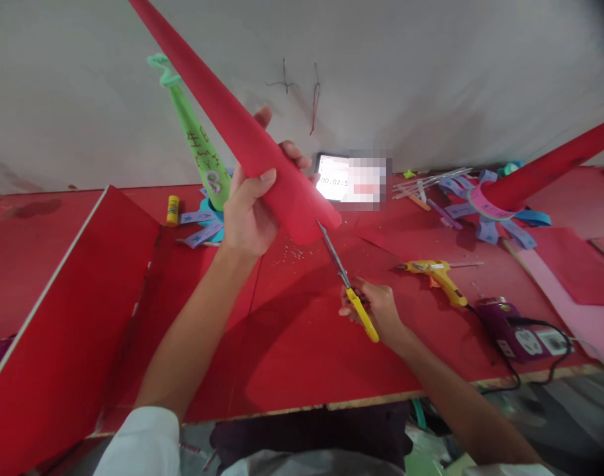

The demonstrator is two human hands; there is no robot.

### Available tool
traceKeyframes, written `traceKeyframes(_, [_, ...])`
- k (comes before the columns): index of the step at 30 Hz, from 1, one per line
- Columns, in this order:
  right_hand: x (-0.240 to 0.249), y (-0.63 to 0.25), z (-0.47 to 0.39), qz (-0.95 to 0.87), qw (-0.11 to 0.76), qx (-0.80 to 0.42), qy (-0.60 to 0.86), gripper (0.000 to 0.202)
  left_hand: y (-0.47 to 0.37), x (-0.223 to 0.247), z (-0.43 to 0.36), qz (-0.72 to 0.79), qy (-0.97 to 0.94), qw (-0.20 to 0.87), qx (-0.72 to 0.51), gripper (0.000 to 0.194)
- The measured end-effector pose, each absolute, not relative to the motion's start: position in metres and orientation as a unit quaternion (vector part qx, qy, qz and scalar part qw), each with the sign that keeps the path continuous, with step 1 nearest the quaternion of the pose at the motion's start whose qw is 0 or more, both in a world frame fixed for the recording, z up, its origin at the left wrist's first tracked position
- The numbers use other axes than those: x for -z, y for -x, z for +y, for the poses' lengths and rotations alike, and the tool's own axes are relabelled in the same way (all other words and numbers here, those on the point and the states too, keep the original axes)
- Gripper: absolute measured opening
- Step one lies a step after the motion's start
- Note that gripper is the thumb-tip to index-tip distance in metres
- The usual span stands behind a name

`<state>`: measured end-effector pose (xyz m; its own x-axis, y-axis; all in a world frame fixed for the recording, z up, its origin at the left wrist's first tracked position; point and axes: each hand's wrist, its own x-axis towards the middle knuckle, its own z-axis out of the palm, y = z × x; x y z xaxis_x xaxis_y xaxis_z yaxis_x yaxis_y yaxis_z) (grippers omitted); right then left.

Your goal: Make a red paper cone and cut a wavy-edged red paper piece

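My left hand [252, 205] is wrapped round a long red paper cone [242, 132], its thumb lying across the near side. The cone tilts, with its narrow tip up at the top left and its wide end low toward the right. In my right hand [374, 307] is a pair of scissors [348, 277] with yellow handles. The blades reach up to the wide rim of the cone and touch it there. Whether the blades are parted I cannot tell. Small pale scraps [296, 252] lie on the red tabletop [292, 344] beneath the cone.
Behind the cone stands a decorated green cone hat [195, 132], near a yellow glue stick [172, 210]. A phone [331, 175] leans at the wall. To the right are a yellow glue gun [433, 271], a purple power strip [513, 327] and a red cone hat [534, 175]. A red panel [73, 317] rises at left.
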<state>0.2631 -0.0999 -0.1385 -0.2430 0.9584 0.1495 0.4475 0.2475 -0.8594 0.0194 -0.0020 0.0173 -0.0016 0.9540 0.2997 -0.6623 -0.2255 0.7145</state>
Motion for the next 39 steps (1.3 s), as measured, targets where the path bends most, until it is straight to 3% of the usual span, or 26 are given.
traceKeyframes(19, [0.143, -0.256, -0.099, -0.648, 0.346, -0.535, 0.418, 0.061, -0.030, -0.017, -0.003, 0.226, -0.360, 0.609, -0.670, 0.081])
traceKeyframes(34, [0.133, -0.256, -0.103, -0.686, 0.303, -0.564, 0.347, 0.076, -0.031, -0.017, -0.008, 0.243, -0.360, 0.595, -0.677, 0.085])
traceKeyframes(39, [0.128, -0.257, -0.104, -0.697, 0.293, -0.559, 0.340, 0.075, -0.033, -0.019, -0.008, 0.238, -0.376, 0.571, -0.690, 0.076])
